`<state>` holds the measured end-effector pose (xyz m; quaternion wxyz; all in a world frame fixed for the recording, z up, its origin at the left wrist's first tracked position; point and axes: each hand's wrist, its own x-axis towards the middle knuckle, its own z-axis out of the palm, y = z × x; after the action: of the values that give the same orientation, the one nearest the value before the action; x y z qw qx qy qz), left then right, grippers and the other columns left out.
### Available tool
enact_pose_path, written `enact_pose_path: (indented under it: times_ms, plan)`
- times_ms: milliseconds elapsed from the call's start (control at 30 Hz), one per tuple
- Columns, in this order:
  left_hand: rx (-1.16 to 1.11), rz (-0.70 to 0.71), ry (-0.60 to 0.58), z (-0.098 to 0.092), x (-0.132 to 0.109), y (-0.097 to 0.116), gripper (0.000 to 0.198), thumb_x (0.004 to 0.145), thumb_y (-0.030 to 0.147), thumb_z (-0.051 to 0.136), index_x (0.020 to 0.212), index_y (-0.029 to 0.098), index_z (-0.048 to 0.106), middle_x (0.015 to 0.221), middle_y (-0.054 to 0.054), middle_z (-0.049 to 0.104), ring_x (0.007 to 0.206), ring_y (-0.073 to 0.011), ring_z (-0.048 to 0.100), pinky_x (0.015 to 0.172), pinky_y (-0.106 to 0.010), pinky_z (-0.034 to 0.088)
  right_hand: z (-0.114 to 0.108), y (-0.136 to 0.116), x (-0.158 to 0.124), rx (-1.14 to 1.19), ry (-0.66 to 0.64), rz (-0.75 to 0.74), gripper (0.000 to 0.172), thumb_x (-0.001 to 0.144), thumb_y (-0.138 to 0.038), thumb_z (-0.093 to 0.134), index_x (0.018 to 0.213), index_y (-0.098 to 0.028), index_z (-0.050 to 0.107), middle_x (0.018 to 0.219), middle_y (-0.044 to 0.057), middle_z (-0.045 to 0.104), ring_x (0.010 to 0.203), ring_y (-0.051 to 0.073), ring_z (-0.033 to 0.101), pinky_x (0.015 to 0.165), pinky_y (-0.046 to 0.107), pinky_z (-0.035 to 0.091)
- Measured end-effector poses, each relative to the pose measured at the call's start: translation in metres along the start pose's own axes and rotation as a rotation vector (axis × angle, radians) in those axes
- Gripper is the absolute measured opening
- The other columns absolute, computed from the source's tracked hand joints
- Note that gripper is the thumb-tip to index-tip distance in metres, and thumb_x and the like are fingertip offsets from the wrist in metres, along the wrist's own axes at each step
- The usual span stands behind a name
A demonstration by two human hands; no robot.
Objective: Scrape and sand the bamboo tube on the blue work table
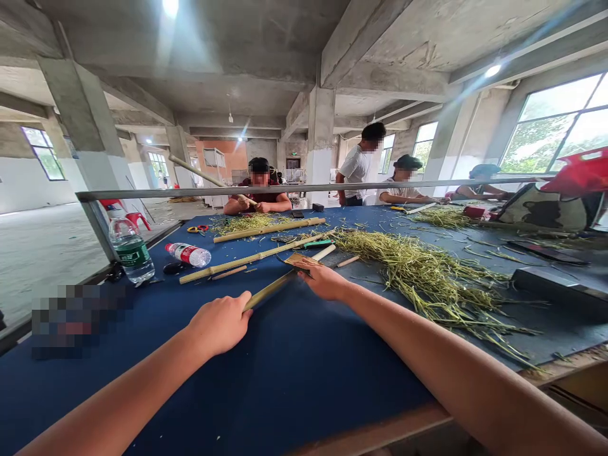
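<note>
Head view: my left hand (pixel 221 324) fisted round stick (pixel 270 288), frame centre; my right hand (pixel 323 280) gripping blade (pixel 295 259) against stick; shavings (pixel 418 272) right.

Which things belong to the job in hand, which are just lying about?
In use: thin bamboo stick held by left hand; dark flat blade at right hand; green shavings pile.
Lying about: upright clear water bottle; toppled red-labelled bottle; red-handled scissors.

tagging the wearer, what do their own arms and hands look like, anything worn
The left forearm and right forearm are bare, with no sleeves in view. The left hand and right hand wear no gloves, and no watch, band or ring shows.
</note>
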<state>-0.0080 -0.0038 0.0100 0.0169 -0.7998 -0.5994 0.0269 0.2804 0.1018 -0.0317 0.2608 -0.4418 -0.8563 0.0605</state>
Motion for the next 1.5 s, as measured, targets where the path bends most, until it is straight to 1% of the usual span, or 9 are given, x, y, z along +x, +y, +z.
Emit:
enact_pose_path:
  times_ms: [200,367,433,667,933,1067,1200,1400,1500]
  plan:
    - [-0.026,-0.002,0.000,-0.002,-0.001,0.001,0.034,0.100,0.039,0.030,0.111,0.025,0.059,0.095,-0.015,0.077,0.088,-0.0343,0.074,0.070,-0.040,0.050,0.000,0.008,0.003,-0.073,0.036,0.094,0.049,0.102,-0.027,0.042,0.147,-0.014,0.057,0.153,0.012,0.053,0.149,0.027,0.040,0.125,0.046,0.030]
    - [-0.045,-0.003,-0.004,-0.001,0.000,0.001,0.036,0.101,0.040,0.029,0.114,0.024,0.059,0.096,-0.015,0.077,0.089,-0.0346,0.074,0.071,-0.041,0.050,0.005,-0.012,-0.001,0.009,0.002,-0.059,0.048,0.104,-0.033,0.041,0.149,-0.026,0.055,0.155,0.003,0.052,0.150,0.023,0.038,0.126,0.046,0.027]
    - [-0.033,-0.005,0.003,0.000,0.001,0.001,0.038,0.102,0.042,0.028,0.113,0.024,0.059,0.096,-0.015,0.077,0.088,-0.0344,0.074,0.070,-0.040,0.051,0.004,-0.016,-0.002,0.024,-0.003,-0.087,0.049,0.105,-0.034,0.040,0.151,-0.025,0.053,0.156,0.004,0.051,0.150,0.023,0.038,0.126,0.045,0.027]
    - [-0.001,0.000,-0.001,0.001,0.000,0.003,0.042,0.102,0.043,0.030,0.129,0.019,0.051,0.098,-0.017,0.077,0.092,-0.0372,0.074,0.071,-0.043,0.052,0.000,0.003,0.001,-0.020,0.040,0.069,0.049,0.103,-0.031,0.042,0.150,-0.023,0.053,0.155,0.006,0.052,0.149,0.025,0.039,0.125,0.045,0.030]
    - [0.012,0.014,0.023,0.005,0.001,0.000,0.038,0.102,0.038,0.028,0.124,0.023,0.055,0.096,-0.017,0.078,0.090,-0.0356,0.075,0.070,-0.041,0.051,0.005,-0.024,-0.004,0.020,0.004,-0.094,0.047,0.103,-0.033,0.043,0.147,-0.025,0.057,0.152,0.005,0.055,0.148,0.025,0.041,0.125,0.047,0.030]
    - [0.023,0.038,0.046,0.004,0.002,0.001,0.039,0.102,0.040,0.025,0.120,0.024,0.056,0.091,-0.015,0.078,0.087,-0.0348,0.075,0.070,-0.041,0.051,-0.001,-0.005,-0.001,-0.019,0.061,0.006,0.049,0.103,-0.030,0.041,0.150,-0.020,0.053,0.154,0.008,0.054,0.146,0.024,0.044,0.124,0.044,0.032]
    - [0.027,0.058,0.056,0.002,0.002,0.002,0.039,0.102,0.040,0.025,0.117,0.025,0.057,0.090,-0.015,0.077,0.084,-0.0360,0.074,0.068,-0.041,0.050,-0.003,0.011,0.001,-0.086,0.078,0.126,0.047,0.101,-0.026,0.043,0.144,-0.017,0.059,0.151,0.011,0.056,0.144,0.026,0.046,0.123,0.045,0.033]
    - [0.006,0.001,-0.003,-0.002,0.000,-0.006,0.034,0.099,0.038,0.031,0.116,0.025,0.058,0.095,-0.016,0.077,0.086,-0.0357,0.074,0.068,-0.041,0.050,0.002,-0.018,-0.004,-0.028,0.007,-0.059,0.047,0.102,-0.030,0.043,0.146,-0.025,0.058,0.152,0.004,0.056,0.148,0.023,0.041,0.124,0.044,0.031]
    - [0.024,-0.022,-0.014,-0.001,0.001,-0.008,0.036,0.099,0.041,0.031,0.114,0.023,0.059,0.096,-0.016,0.077,0.089,-0.0354,0.074,0.070,-0.042,0.051,0.000,-0.023,-0.004,-0.014,-0.002,-0.054,0.048,0.103,-0.031,0.042,0.148,-0.024,0.056,0.152,0.004,0.055,0.145,0.024,0.045,0.122,0.043,0.035]
